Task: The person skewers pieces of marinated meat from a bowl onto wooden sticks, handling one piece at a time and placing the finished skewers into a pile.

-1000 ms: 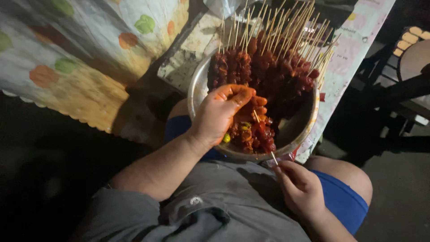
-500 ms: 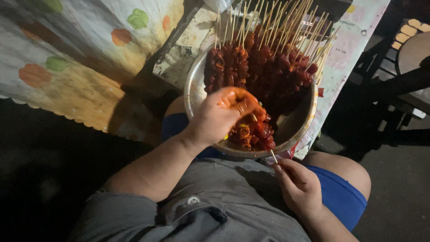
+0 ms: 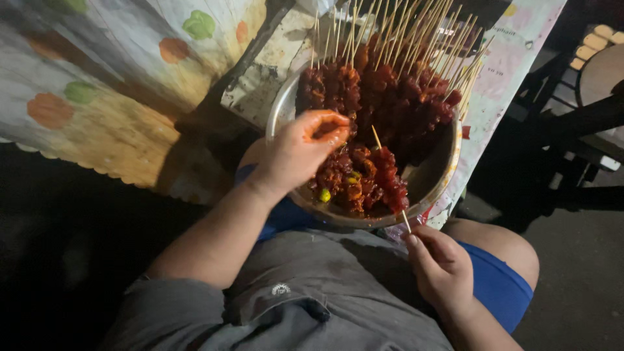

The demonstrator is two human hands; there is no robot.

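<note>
Since half a second earlier, the left hand (image 3: 300, 155) has been lifted a little from the loose meat toward the rim of the bowl, its fingers now curled and glossy with red marinade; whether a piece is pinched in them cannot be told. A thin bamboo skewer (image 3: 389, 177) is gripped at its lower end by the right hand (image 3: 442, 268), thumb and fingertips closed narrowly round the stick, while its point is seen rising out of the meat. Wet, lumpy chunks of marinated meat (image 3: 361, 180), dark red with a few yellow-green bits, are heaped at the near side of the round, shiny metal bowl (image 3: 448, 170). Finished skewers (image 3: 390, 84) are stacked at the far side, their pale sticks fanned upward. The bowl is rested against the knees, just beside a worn table edge (image 3: 263, 81) and a floral cloth (image 3: 104, 97).
</note>
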